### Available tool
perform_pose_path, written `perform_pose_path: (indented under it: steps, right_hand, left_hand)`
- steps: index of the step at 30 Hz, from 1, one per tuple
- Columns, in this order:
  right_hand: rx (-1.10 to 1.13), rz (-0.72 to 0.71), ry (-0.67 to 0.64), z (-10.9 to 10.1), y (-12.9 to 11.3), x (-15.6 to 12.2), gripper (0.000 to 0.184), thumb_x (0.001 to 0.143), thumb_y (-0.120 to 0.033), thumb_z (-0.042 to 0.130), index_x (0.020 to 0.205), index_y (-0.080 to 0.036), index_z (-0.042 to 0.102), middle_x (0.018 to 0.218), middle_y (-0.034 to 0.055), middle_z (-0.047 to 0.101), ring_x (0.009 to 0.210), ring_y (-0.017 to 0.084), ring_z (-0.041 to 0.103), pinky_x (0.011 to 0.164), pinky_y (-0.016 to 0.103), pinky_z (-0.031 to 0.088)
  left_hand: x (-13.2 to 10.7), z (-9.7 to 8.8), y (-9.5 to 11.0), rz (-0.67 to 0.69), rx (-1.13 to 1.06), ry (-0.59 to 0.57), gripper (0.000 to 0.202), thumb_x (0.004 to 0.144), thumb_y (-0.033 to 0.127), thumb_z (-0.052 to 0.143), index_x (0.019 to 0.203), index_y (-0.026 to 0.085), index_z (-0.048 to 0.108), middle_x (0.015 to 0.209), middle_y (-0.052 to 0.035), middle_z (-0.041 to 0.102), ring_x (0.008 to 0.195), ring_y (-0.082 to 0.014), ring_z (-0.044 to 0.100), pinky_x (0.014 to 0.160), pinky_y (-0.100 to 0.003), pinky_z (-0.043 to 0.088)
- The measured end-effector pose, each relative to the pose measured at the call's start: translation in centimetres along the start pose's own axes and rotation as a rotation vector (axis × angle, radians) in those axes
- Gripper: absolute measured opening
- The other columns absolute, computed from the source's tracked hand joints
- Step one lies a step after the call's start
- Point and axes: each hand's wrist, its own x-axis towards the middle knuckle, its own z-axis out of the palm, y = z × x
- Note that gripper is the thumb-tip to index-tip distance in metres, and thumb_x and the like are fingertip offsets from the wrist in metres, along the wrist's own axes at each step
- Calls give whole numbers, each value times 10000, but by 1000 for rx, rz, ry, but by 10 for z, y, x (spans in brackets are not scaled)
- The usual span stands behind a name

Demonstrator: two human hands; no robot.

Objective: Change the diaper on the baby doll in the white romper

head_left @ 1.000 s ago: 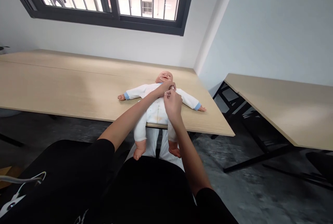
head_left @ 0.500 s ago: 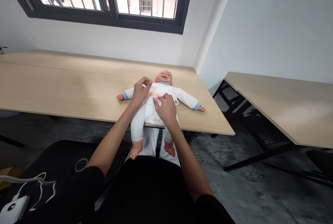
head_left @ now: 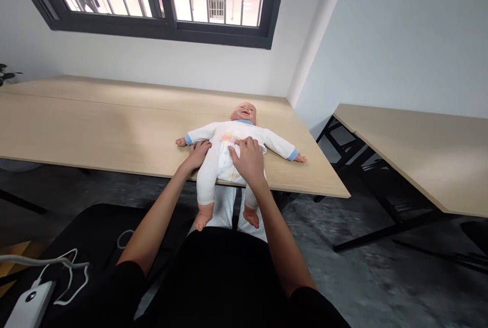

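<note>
A baby doll [head_left: 244, 112] lies on its back with its arms spread, its head pointing toward the window. It wears a white suit [head_left: 207, 179] with blue cuffs and collar and a colourful print on the chest. Its legs hang over the table's front edge. My right hand [head_left: 249, 159] rests on the doll's belly, thumb apart from the bent fingers. At the doll's hip on the left, my left hand [head_left: 199, 155] lies with its fingers stretched against the suit, some fingertips partly hidden. Nothing held shows in either hand.
The doll lies on a long wooden table [head_left: 125, 135] by the barred window. A second table [head_left: 412, 145] stands at the right, past a gap. On a black chair at lower left are a white power bank [head_left: 30, 307], cables [head_left: 72, 267] and a beaded bracelet [head_left: 125, 239].
My left hand has come down from above the doll's chest to its hip, and its pinched fingers have straightened. My right hand has settled flatter on the belly.
</note>
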Motion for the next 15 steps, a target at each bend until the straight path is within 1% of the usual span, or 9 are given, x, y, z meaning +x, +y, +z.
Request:
perform_pose_path:
  steps: [1, 3, 6, 8, 10, 12, 13, 15]
  right_hand:
    - [5, 4, 2, 0, 2, -1, 333, 1023, -390, 523, 1146, -133, 694, 1133, 145, 624, 1088, 294, 517, 953, 404, 401]
    - [15, 15, 4, -1, 5, -2, 330, 1022, -392, 534, 1157, -139, 696, 1133, 139, 626, 1095, 290, 518, 966, 397, 394]
    - [18, 26, -1, -3, 11, -4, 324, 1020, -389, 545, 1182, -150, 691, 1136, 130, 627, 1098, 283, 523, 970, 387, 391]
    - [12, 33, -10, -5, 14, -5, 321, 1021, -388, 547, 1192, -157, 690, 1130, 123, 630, 1095, 280, 529, 969, 383, 391]
    - [11, 43, -22, -7, 17, -6, 320, 1022, -386, 547, 1196, -160, 691, 1127, 119, 633, 1092, 278, 536, 968, 381, 394]
    - [21, 51, -31, -9, 20, -6, 315, 1024, -378, 546, 1199, -160, 692, 1137, 118, 635, 1097, 278, 540, 971, 379, 396]
    - [30, 54, -33, -10, 22, -7, 313, 1024, -374, 546, 1201, -160, 692, 1146, 118, 635, 1101, 277, 542, 974, 378, 396]
    - [53, 54, -37, -11, 26, -6, 310, 1024, -371, 547, 1203, -163, 692, 1157, 116, 637, 1106, 276, 543, 981, 377, 394]
  left_hand:
    - [2, 1, 1, 2, 15, -15, 340, 921, 186, 453, 1221, 208, 612, 1480, -132, 542, 1402, -309, 407, 1150, -533, 288]
    - [6, 4, 4, -5, 47, -23, 321, 933, 192, 445, 1207, 200, 613, 1465, -149, 540, 1396, -334, 403, 1137, -557, 289]
    - [13, 6, 4, -39, 70, 41, 269, 929, 195, 442, 1119, 184, 631, 1378, -170, 583, 1327, -360, 452, 1088, -565, 335]
    - [14, 6, 0, -35, 32, 103, 226, 891, 193, 484, 1058, 182, 635, 1294, -164, 620, 1237, -349, 509, 1035, -524, 390]
    - [13, 5, -4, 22, -62, 155, 156, 835, 208, 544, 956, 180, 638, 1157, -142, 660, 1108, -317, 562, 970, -458, 436]
    - [9, 3, -6, 88, -193, 201, 75, 793, 244, 578, 812, 182, 613, 985, -104, 670, 970, -275, 579, 900, -398, 458]
    - [6, 2, -6, 102, -257, 215, 91, 785, 270, 582, 753, 185, 589, 907, -82, 659, 912, -254, 574, 860, -371, 461]
    - [1, 0, -2, 73, -384, 237, 167, 781, 322, 582, 685, 191, 544, 774, -36, 612, 803, -214, 547, 762, -319, 446]
